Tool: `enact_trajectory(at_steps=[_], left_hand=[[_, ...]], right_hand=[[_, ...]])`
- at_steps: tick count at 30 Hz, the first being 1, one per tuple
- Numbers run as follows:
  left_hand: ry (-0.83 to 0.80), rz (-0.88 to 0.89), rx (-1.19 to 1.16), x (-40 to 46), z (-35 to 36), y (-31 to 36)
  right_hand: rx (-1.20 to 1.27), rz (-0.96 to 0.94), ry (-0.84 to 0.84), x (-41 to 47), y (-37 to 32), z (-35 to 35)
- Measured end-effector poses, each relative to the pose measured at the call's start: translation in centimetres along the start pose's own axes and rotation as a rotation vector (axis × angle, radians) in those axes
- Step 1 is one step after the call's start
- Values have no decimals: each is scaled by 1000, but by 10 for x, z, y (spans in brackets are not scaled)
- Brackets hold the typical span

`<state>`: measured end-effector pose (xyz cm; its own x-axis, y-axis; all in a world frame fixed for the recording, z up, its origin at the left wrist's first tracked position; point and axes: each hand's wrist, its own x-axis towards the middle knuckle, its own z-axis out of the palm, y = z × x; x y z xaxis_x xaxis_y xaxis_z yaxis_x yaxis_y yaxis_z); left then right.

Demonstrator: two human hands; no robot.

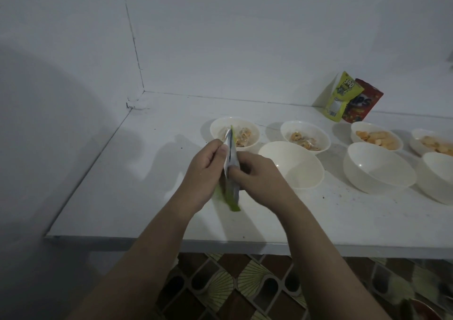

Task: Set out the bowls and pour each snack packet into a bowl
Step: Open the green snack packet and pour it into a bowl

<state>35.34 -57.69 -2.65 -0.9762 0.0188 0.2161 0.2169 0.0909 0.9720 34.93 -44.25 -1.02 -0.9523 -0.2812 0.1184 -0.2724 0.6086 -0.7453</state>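
Here, green packet [231,170] between hands.

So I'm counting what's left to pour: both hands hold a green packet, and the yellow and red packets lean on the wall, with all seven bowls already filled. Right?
Not quite. The head view shows only the four back bowls holding snacks, such as the back left bowl; the three front bowls, like the nearest one, are empty. The rest stands: the left hand and right hand hold the green packet, and the yellow packet and red packet lean on the wall.

— Can you read any words from where you sit?
— I see "300" on the yellow packet [341,96] by the wall, and the letters "PS" on the red packet [362,103] behind it. The rest is too blurry.
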Motion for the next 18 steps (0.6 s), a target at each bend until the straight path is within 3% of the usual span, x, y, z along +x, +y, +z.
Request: enact_trajectory(at_steps=[6, 14, 18], left_hand=[[55, -55, -73, 10, -16, -8], [162, 102, 28, 14, -16, -8], [231, 59, -23, 13, -13, -11]], right_hand=[[-8, 89, 330, 0, 12, -14], [128, 80, 369, 2, -4, -10], [141, 17, 398, 3, -14, -16]])
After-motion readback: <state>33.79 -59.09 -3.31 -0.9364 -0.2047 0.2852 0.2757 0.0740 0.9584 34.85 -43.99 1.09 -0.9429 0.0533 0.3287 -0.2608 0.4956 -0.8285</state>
